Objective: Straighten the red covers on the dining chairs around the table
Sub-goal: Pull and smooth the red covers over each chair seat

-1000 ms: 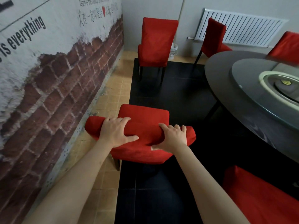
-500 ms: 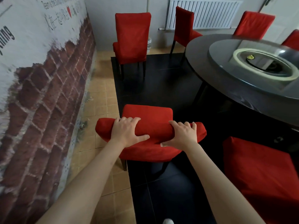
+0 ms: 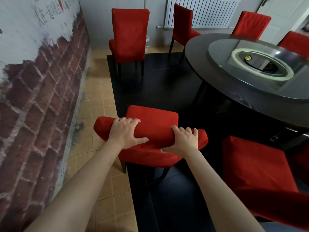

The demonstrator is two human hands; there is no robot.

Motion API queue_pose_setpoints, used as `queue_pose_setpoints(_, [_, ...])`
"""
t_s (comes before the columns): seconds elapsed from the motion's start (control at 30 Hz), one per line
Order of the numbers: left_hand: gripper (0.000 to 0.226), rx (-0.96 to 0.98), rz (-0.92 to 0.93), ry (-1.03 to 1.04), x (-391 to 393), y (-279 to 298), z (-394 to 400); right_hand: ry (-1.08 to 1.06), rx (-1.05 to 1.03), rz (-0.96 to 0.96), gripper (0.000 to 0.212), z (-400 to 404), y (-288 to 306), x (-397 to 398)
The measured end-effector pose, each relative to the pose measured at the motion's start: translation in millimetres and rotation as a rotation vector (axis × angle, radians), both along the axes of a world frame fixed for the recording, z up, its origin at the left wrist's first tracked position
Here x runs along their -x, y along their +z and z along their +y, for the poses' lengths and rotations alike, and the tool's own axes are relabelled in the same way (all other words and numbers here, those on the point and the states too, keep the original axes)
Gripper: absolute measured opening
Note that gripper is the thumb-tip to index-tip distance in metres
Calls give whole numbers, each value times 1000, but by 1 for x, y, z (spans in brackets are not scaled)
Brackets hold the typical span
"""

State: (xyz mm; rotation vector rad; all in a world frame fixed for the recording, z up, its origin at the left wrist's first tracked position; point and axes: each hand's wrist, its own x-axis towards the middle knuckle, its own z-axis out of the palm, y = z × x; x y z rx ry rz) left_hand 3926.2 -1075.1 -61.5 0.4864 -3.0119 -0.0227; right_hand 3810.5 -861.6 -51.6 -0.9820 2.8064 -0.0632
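Directly below me stands a dining chair in a red cover (image 3: 156, 133), seen from behind its back, with the seat pointing away from me. My left hand (image 3: 124, 133) grips the top of the backrest near its left end, fingers curled over the top and thumb on the near side. My right hand (image 3: 183, 141) grips the same top edge near its right end in the same way. The cover looks smooth between my hands.
The round dark table (image 3: 217, 91) with a glass turntable fills the right. Red-covered chairs stand at far left (image 3: 129, 34), by the radiator (image 3: 182, 22), behind the table (image 3: 250, 25) and at near right (image 3: 254, 164). A brick-pattern wall (image 3: 41, 81) runs along the left.
Both hands keep their grip on the backrest top. My view has swung to the right, bringing more of the table and the near right chair into sight.
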Motion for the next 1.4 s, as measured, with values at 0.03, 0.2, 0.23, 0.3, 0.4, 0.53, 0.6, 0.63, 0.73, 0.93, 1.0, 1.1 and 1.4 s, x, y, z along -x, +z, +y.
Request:
queue_pose_setpoints(0.03, [98, 3, 6, -4, -1, 0, 0, -1, 3, 1, 106, 1, 1, -2])
queue_pose_setpoints(0.2, [97, 11, 10, -45, -8, -3, -2, -24, -6, 0, 102, 3, 2, -18])
queue_pose_setpoints(0.23, [97, 14, 15, -56, -9, -3, -3, -35, -1, 4, 101, 3, 3, -21])
queue_pose_setpoints(0.3, [97, 14, 17, -81, -11, -3, -7, -62, 2, 9, 100, 3, 3, -29])
queue_pose_setpoints(0.4, [97, 9, 10, -142, -16, -3, -11, -117, -7, 1, 98, 2, 4, -44])
queue_pose_setpoints(0.53, [98, 4, 16, -221, -25, -3, -20, -192, -2, 15, 98, 0, 2, -70])
queue_pose_setpoints(0.6, [97, -1, 24, -259, -30, -3, -26, -229, 8, 30, 98, -2, 1, -83])
queue_pose_setpoints(0.63, [97, 2, 20, -274, -32, -4, -29, -247, 10, 28, 98, -4, 1, -90])
queue_pose_setpoints(0.73, [96, 19, 26, -322, -38, -6, -37, -299, 19, 24, 98, -7, -2, -108])
queue_pose_setpoints(0.93, [95, 31, 57, -388, -38, -11, -48, -369, 21, 34, 97, -16, -4, -127])
queue_pose_setpoints(1.0, [94, 33, 62, -401, -35, -11, -47, -397, 18, 39, 96, -17, -3, -125])
queue_pose_setpoints(1.1, [95, 49, 68, -427, -29, -11, -46, -427, 18, 48, 95, -18, -4, -120])
queue_pose_setpoints(1.4, [98, 70, 73, -457, 4, -11, -48, -473, 39, 44, 96, -19, -6, -91])
